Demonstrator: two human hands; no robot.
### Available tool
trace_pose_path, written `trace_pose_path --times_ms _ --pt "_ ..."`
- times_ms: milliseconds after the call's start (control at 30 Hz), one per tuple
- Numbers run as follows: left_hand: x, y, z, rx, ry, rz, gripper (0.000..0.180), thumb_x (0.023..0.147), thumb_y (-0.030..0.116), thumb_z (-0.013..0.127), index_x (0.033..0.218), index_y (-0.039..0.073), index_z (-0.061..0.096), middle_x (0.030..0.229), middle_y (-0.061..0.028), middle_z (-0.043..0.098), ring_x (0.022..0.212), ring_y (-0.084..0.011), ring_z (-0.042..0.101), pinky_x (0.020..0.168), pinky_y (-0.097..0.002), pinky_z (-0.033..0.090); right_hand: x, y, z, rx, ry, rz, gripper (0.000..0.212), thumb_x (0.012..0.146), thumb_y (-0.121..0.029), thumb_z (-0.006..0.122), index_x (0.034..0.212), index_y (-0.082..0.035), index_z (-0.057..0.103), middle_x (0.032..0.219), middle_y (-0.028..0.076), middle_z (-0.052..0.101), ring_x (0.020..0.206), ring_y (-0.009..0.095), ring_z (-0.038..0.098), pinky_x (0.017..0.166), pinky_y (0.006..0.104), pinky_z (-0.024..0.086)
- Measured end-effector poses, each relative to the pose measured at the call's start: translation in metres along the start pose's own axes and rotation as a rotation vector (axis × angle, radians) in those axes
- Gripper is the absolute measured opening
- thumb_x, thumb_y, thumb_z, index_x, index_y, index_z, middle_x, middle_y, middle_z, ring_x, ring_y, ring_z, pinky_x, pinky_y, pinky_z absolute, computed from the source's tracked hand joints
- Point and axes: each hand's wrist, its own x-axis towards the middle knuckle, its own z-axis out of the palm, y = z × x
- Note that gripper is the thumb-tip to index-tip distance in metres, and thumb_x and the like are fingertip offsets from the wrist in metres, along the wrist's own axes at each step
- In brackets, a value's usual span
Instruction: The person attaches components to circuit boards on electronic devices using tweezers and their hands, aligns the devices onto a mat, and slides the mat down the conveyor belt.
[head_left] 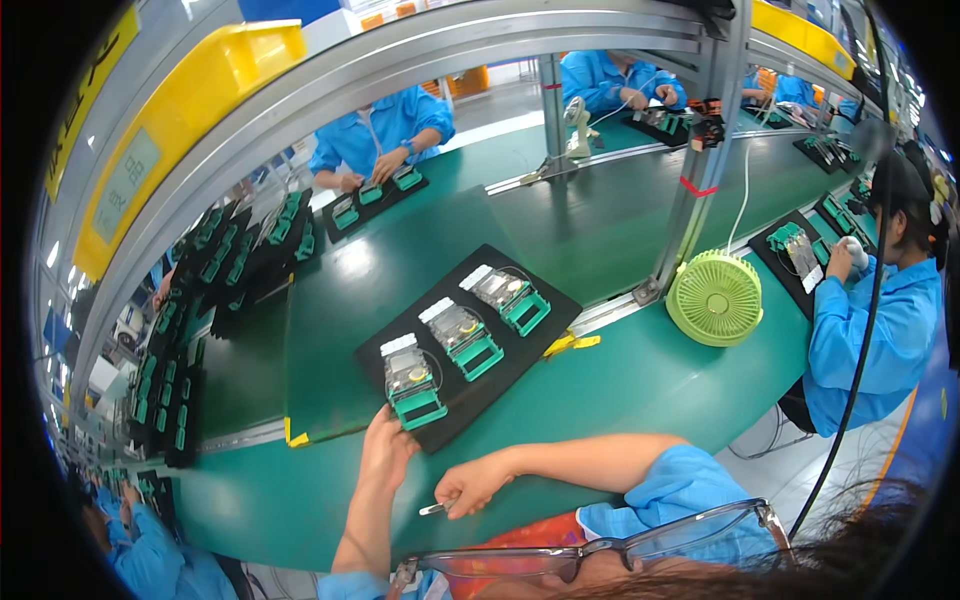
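Note:
My left hand [386,452] is at the near left edge of a black tray [468,398], its fingers closed around that edge beside the closest device. Three devices with green plastic frames lie in a row on the tray: a near one [411,380], a middle one [461,338] and a far one [507,297]. Each has a white part at its upper end and a clear middle. My right hand [476,486] is closed on a short, slim, pale tool [436,509], apart from the tray. Its exact kind cannot be made out.
A light green fan [714,298] stands to the right by a metal post [694,190]. Black trays [232,262] with green parts crowd the left. Co-workers in blue sit across and at the right [866,320]. Yellow tape [572,343] marks the bench edge, and a metal rail crosses above.

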Motion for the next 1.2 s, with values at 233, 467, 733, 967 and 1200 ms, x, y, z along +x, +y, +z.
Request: trace_pose_path --times_ms 233,467,733,967,1200 --pt "0.126 0.012 0.065 0.069 -0.255 0.02 0.022 0.097 0.013 0.044 0.117 0.006 0.049 0.089 -0.0029 0.058 0.065 -0.0143 0.054 0.055 -0.0289 0.045 -0.003 0.0 -0.013 0.175 0.043 0.03 0.023 0.091 -0.029 0.064 0.088 -0.008 0.055 0.068 -0.002 0.054 0.057 0.005 0.049 0.048 0.0215 0.036" --pt "0.23 0.009 0.128 0.182 -0.339 -0.039 0.018 0.099 0.016 0.041 0.11 0.004 0.049 0.084 -0.0102 0.059 0.06 -0.0177 0.058 0.048 -0.0279 0.043 0.006 0.005 -0.016 0.353 -0.04 -0.053 0.017 0.087 -0.023 0.067 0.086 -0.008 0.058 0.066 0.0 0.054 0.061 0.01 0.055 0.053 0.0258 0.044" --pt "0.308 -0.033 0.191 0.76 -0.19 0.37 0.049 0.093 0.003 0.041 0.141 -0.007 0.036 0.074 -0.0097 0.057 0.051 -0.0135 0.054 0.043 -0.0273 0.044 0.013 0.028 -0.021 0.473 0.027 -0.054 0.017 0.086 -0.02 0.067 0.092 -0.005 0.06 0.075 0.003 0.059 0.068 0.013 0.058 0.059 0.028 0.047" --pt "0.332 -0.038 0.199 1.019 -0.108 0.939 0.038 0.083 0.003 0.048 0.118 -0.006 0.058 0.116 -0.0213 0.06 0.113 -0.0391 0.052 0.102 -0.0453 0.037 0.011 0.036 -0.022 0.539 0.04 -0.034 0.019 0.086 -0.017 0.068 0.097 -0.002 0.062 0.084 0.006 0.063 0.075 0.015 0.062 0.064 0.0303 0.05" --pt "0.301 -0.047 0.2 1.586 0.162 0.807 0.042 0.084 0.024 0.06 0.12 0.003 0.056 0.135 -0.0131 0.05 0.126 -0.0282 0.043 0.1 -0.0496 0.032 0.0 0.028 -0.015 0.534 -0.056 0.006 0.025 0.089 -0.015 0.066 0.108 0.001 0.064 0.102 0.009 0.068 0.088 0.017 0.065 0.076 0.0308 0.053"
